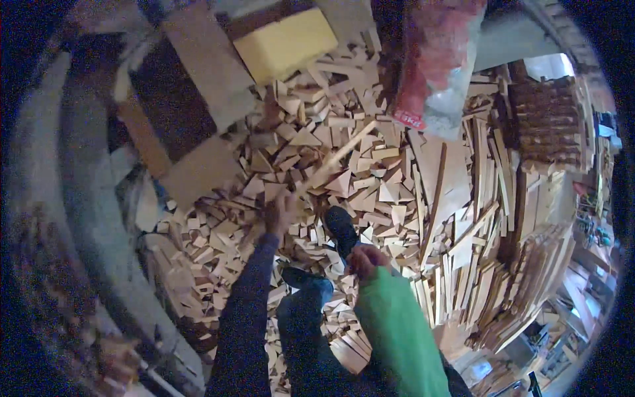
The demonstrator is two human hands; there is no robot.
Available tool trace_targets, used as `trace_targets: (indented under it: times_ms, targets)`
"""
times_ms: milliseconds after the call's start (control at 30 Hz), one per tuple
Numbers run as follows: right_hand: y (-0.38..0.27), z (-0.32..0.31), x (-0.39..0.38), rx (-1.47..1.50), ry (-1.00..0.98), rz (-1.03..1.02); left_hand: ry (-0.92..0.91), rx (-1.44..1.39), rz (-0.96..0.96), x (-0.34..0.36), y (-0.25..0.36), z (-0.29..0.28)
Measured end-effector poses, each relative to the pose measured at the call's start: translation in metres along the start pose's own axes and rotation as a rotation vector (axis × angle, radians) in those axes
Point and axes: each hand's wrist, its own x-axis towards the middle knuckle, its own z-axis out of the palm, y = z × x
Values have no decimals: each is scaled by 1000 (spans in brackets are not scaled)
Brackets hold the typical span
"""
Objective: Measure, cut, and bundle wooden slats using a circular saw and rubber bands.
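Stick (334, 159) in left grip (281, 210); offcuts (344, 126) all round

I'm standing in a woodworking shop: a heap of wood offcuts (344, 165) covers the floor, long slats (476, 264) pile up on my right, boards (211, 59) lean ahead.

Left hand (281, 210) and its wooden stick (336, 157) motion-blurred, the fingers' grip indistinct; right hand (366, 259) partly sleeve-hidden.
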Motion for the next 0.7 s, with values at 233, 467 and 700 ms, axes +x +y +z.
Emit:
trace_targets:
  times_ms: [233,467,700]
  targets:
    - [-223,9,-70,360,-323,-306,-70,-603,-342,-46,277,-164]
    - [-333,-6,-192,605,-716,-389,45,-288,-117,-85,503,-318]
    - [-378,37,-280,688,-1084,-396,26,-552,-218,-129,571,-397]
